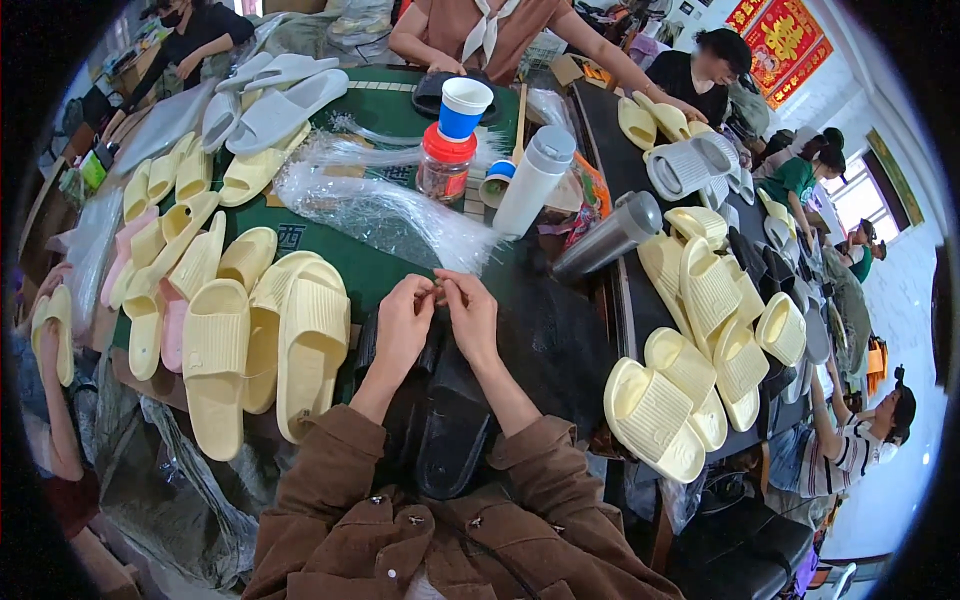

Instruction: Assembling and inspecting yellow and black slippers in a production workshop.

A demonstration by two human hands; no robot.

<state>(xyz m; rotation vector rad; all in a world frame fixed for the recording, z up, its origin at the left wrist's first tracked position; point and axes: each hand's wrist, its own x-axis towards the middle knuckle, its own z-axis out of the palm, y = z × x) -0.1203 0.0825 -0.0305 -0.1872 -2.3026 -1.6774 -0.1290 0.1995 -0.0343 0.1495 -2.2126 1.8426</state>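
My left hand (405,318) and my right hand (470,312) meet at the middle of the table, fingertips pinched close together. Whatever lies between the fingertips is too small to make out. Just beyond them spreads a bundle of thin clear plastic strands (400,215) on the green table top (345,262). Under my wrists, near my lap, lies a black slipper (452,425), with more black footwear partly hidden by my left forearm. To the left stand several pale yellow slippers (313,345), the closest a short way from my left forearm.
Beyond the strands stand a red-lidded jar (446,165) with a paper cup (463,108) on top, a white bottle (535,180) and a steel tumbler (608,235). More yellow slippers (655,415) fill the dark table at right. Grey slippers (288,108) lie far left. Other people work around.
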